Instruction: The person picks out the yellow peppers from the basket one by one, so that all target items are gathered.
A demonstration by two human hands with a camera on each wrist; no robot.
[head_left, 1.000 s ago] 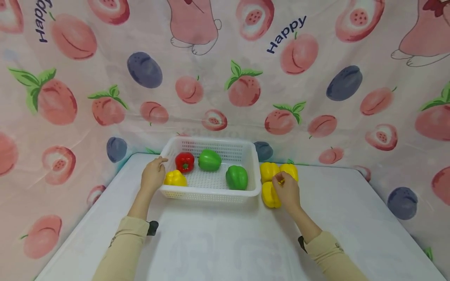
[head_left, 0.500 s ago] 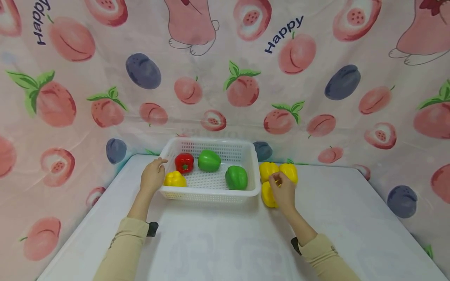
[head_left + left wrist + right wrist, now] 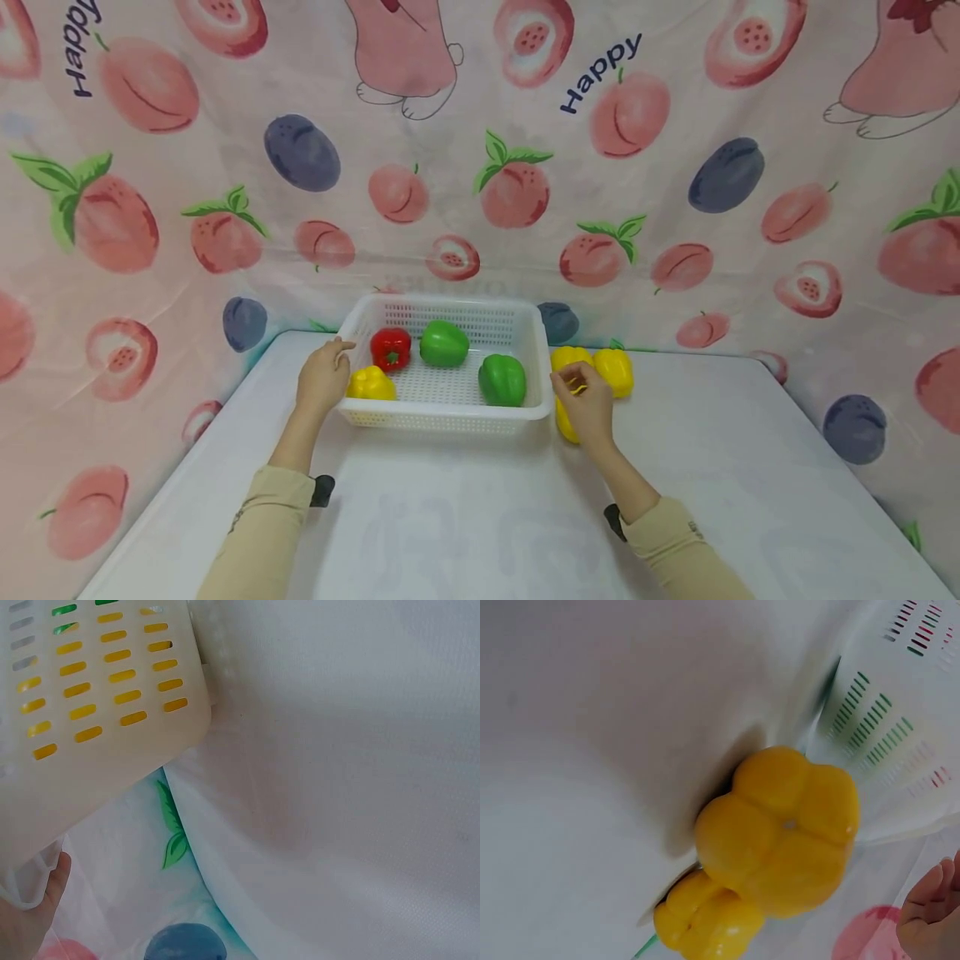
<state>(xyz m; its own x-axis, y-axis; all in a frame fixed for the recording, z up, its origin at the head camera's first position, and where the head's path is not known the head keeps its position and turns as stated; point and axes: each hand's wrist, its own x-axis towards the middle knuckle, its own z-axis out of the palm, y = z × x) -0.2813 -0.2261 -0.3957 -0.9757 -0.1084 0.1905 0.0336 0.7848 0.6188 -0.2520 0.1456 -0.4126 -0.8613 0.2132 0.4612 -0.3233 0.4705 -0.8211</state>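
A white slotted basket (image 3: 442, 410) holds a red bell pepper (image 3: 391, 349), a yellow bell pepper (image 3: 371, 383) and two green bell peppers (image 3: 444, 343). My left hand (image 3: 322, 377) grips the basket's left rim; in the left wrist view a finger (image 3: 58, 876) shows beside that rim. Three more yellow bell peppers (image 3: 615, 372) sit against the right side, two of them partly behind my right hand (image 3: 587, 407). That hand hovers over them, fingers loosely bent with nothing between them, fingertips right at the basket's right rim. The right wrist view shows two yellow peppers (image 3: 780, 832) close up.
The basket stands at the back of a white-covered table (image 3: 465, 508). Behind it hangs a peach-printed cloth (image 3: 450, 225), reaching round to both sides.
My right hand has shifted left, from over the yellow peppers to the basket's right rim. The left hand stays on the left rim, and the peppers keep their places.
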